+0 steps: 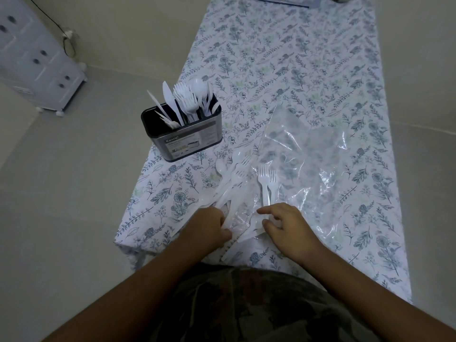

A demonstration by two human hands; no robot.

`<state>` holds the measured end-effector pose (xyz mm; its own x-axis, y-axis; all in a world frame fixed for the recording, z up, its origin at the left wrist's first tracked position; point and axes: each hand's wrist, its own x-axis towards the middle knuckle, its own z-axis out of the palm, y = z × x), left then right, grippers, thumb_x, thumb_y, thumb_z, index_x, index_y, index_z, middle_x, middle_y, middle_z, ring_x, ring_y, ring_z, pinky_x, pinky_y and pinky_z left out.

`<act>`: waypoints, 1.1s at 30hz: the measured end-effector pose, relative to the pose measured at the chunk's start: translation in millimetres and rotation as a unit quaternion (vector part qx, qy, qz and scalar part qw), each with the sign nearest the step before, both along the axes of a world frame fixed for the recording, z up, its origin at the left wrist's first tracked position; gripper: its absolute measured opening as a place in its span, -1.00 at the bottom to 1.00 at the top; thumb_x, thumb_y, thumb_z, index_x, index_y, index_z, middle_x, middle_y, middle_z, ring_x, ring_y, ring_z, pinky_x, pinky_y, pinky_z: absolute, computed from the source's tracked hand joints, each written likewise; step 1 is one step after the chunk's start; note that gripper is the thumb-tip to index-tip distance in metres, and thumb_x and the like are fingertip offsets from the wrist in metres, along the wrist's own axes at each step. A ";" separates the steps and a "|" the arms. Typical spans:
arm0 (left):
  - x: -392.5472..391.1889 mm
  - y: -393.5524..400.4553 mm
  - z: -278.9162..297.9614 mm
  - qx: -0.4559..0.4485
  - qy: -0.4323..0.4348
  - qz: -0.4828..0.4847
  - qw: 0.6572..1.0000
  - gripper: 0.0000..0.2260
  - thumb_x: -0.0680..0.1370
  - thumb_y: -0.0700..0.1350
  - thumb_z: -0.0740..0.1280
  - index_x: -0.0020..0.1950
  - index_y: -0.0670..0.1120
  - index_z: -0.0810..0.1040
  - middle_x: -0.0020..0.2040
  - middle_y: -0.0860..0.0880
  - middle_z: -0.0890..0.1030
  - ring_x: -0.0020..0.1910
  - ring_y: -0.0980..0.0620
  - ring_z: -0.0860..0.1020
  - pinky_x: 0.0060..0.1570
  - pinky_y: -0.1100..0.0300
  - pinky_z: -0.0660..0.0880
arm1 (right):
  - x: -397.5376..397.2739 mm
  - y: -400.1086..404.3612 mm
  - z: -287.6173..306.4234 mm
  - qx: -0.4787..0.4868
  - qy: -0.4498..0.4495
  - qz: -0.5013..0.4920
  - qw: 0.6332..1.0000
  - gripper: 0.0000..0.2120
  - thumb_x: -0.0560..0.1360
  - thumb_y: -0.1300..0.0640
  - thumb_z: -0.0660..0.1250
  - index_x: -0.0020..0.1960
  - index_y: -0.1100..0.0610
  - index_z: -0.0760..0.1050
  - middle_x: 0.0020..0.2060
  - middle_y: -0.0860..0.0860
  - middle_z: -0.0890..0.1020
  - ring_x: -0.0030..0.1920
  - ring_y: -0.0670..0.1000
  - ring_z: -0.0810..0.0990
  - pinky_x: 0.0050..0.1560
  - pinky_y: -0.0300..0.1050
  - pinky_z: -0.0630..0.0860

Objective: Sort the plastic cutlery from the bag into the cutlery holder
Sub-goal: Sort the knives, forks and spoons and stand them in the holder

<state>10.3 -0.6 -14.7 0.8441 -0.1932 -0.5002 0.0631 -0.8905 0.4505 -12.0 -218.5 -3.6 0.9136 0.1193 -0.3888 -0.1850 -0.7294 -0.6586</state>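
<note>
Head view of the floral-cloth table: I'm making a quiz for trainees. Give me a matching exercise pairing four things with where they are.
Things:
1. dark metal cutlery holder
2. clear plastic bag
3. pair of white plastic forks
4. left hand

Places:
A. lying on the bag, tines pointing away from the person
B. spread flat, right of the holder
C. on the loose cutlery pile by the table's near edge
D. standing near the table's left edge

Pairs: 1-D, 2-B, 3-A, 4-C

Both bare forearms reach forward, nearly parallel. The left hand (209,224) curls knuckles-up, fingers tucked under; the right hand (286,224) spreads, fingertips pressing down.
</note>
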 end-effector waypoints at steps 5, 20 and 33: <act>-5.8 -6.9 21.1 -0.121 0.028 0.102 0.987 -0.80 0.40 -0.10 0.48 -0.28 -0.22 0.59 -0.39 -0.14 0.64 -0.44 0.00 0.64 -0.37 0.11 0.58 | 11.2 16.2 18.9 0.232 0.221 -0.148 0.936 -0.65 0.61 0.09 0.37 0.38 0.11 0.51 0.09 0.08 0.68 0.05 0.04 0.69 0.03 -0.15 0.65; 24.2 3.2 4.4 -0.047 -0.110 0.124 0.985 -0.64 0.56 0.03 0.35 0.31 -0.09 0.49 0.16 -0.08 0.51 0.02 -0.01 0.55 0.05 0.05 0.56 | 18.0 20.9 13.3 0.323 0.297 -0.304 0.846 -0.80 0.61 0.32 0.26 0.21 0.22 0.52 -0.15 0.12 0.64 -0.44 -0.02 0.46 -0.43 -0.13 0.44; 67.0 15.2 -7.9 -0.081 -0.037 0.209 0.974 -0.73 0.60 0.02 0.34 -0.16 -0.16 0.59 -0.24 -0.11 0.63 -0.25 -0.05 0.59 -0.26 0.15 0.49 | 7.9 23.8 13.1 0.317 0.307 -0.317 0.840 -0.77 0.65 0.22 0.15 0.23 0.18 0.51 -0.31 0.09 0.55 -0.48 -0.02 0.35 -0.47 -0.14 0.30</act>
